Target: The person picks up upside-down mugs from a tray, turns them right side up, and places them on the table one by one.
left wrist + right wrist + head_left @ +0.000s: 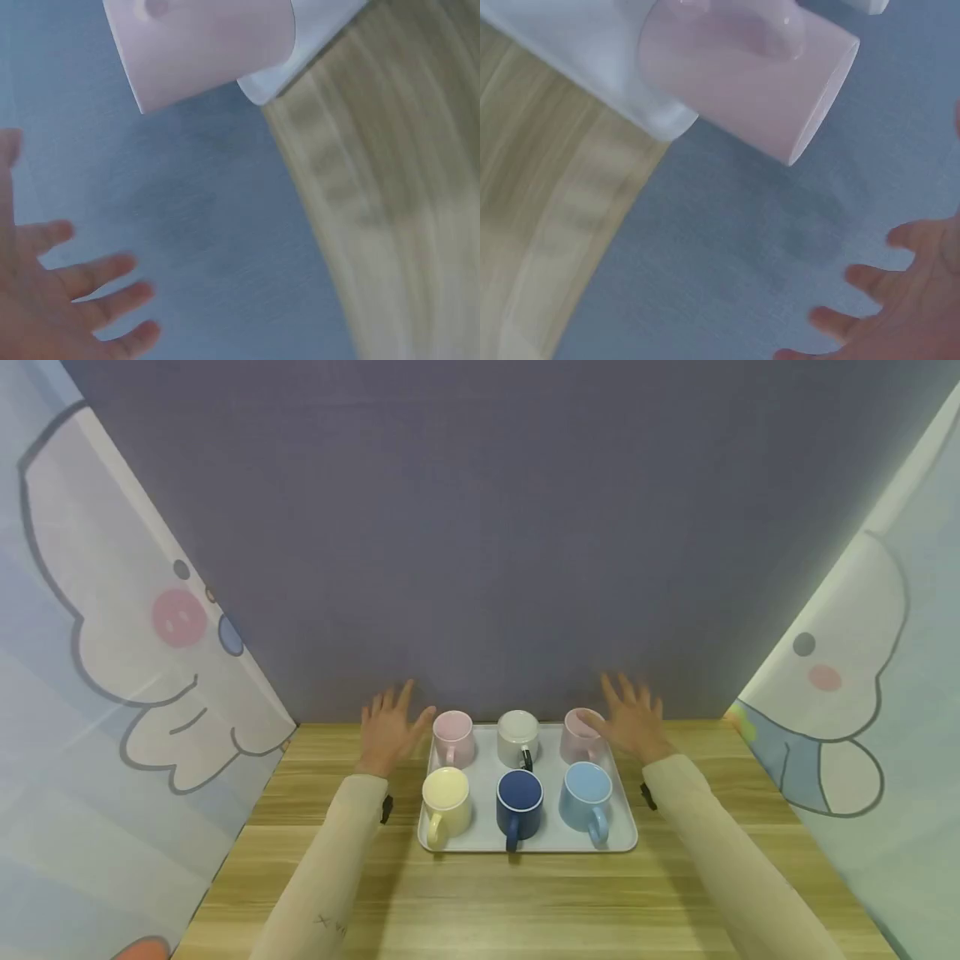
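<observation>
A white tray on the wooden table carries several mugs in two rows. In the back row stand a pink mug, a white mug with a black-marked handle and another pink mug. The front row has a yellow mug, a dark blue mug and a light blue mug. My left hand, fingers spread, is beside the left pink mug. My right hand, also spread, overlaps the right pink mug in the head view. Both hands hold nothing.
The wooden table ends at a grey-blue wall just behind the tray. Cartoon-printed curtains hang on the left, and a similar curtain on the right.
</observation>
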The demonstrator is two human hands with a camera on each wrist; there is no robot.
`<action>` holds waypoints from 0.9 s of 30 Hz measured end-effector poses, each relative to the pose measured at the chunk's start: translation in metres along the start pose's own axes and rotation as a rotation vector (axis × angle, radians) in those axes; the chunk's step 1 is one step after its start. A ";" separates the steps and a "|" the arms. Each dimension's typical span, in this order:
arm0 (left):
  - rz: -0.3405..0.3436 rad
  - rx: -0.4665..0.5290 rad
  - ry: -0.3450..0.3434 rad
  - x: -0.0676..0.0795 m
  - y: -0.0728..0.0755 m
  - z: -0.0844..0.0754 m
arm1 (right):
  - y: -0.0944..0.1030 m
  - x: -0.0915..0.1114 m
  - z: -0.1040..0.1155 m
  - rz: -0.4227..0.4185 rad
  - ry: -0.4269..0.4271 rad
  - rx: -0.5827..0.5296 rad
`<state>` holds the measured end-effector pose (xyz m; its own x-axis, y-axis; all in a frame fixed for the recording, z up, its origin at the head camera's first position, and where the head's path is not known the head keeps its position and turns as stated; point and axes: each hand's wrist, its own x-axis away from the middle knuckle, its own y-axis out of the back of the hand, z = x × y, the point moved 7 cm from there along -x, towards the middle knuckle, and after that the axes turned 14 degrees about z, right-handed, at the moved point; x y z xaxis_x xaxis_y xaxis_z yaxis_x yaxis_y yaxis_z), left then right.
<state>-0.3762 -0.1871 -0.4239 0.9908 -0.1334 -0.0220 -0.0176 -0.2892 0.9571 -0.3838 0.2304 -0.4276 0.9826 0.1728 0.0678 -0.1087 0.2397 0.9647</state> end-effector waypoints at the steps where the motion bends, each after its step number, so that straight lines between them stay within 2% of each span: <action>1: -0.013 0.023 -0.002 0.002 -0.001 0.002 | -0.001 0.000 0.000 0.007 -0.003 -0.003; 4: -0.032 0.096 -0.002 0.009 -0.006 0.009 | -0.008 0.002 -0.002 0.041 0.001 -0.029; 7: -0.013 0.171 0.003 0.016 -0.016 0.017 | -0.014 0.004 -0.002 0.065 0.020 -0.066; 16: 0.181 0.254 0.060 0.033 -0.066 0.039 | -0.031 0.013 -0.008 0.133 0.022 -0.221; 19: 0.250 0.334 0.061 0.039 -0.081 0.041 | -0.037 0.014 -0.009 0.150 0.034 -0.263; 22: 0.292 0.412 0.075 0.045 -0.094 0.043 | -0.047 0.014 -0.011 0.177 0.033 -0.288; 27: 0.299 0.485 0.084 0.054 -0.103 0.042 | -0.062 0.011 -0.015 0.231 0.017 -0.344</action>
<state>-0.3266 -0.2040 -0.5362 0.9402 -0.2057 0.2714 -0.3383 -0.6549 0.6758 -0.3682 0.2318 -0.4909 0.9242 0.2744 0.2656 -0.3729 0.4976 0.7832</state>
